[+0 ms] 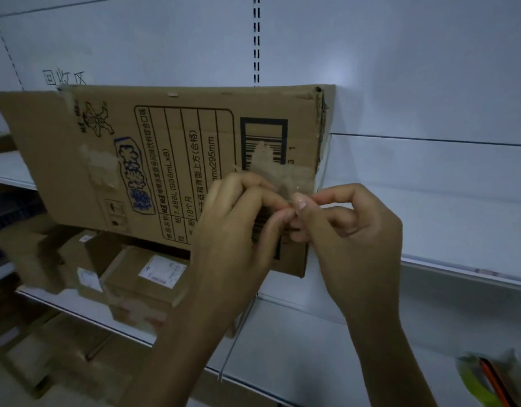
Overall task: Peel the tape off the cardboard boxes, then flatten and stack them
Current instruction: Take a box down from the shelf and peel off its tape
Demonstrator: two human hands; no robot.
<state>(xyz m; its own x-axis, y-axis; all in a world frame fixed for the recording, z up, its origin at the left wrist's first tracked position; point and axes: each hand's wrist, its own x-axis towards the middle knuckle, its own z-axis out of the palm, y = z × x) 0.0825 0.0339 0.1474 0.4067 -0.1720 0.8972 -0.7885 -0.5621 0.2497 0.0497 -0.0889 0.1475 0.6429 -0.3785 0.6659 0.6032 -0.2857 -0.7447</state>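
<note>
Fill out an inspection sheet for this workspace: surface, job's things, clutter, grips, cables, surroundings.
Surface: white shelf, bearing the printed cardboard box upright.
Job's things: clear tape strip partly lifted off the box's barcode; another tape patch stuck at left.
Clutter: smaller labelled boxes on the lower shelf; blurred green-and-orange item bottom right.
Grips: left hand and right hand both pinch the tape strip.
Cables: nothing seen.
Surroundings: white back panel with slotted upright and handwritten characters; dim light.
</note>
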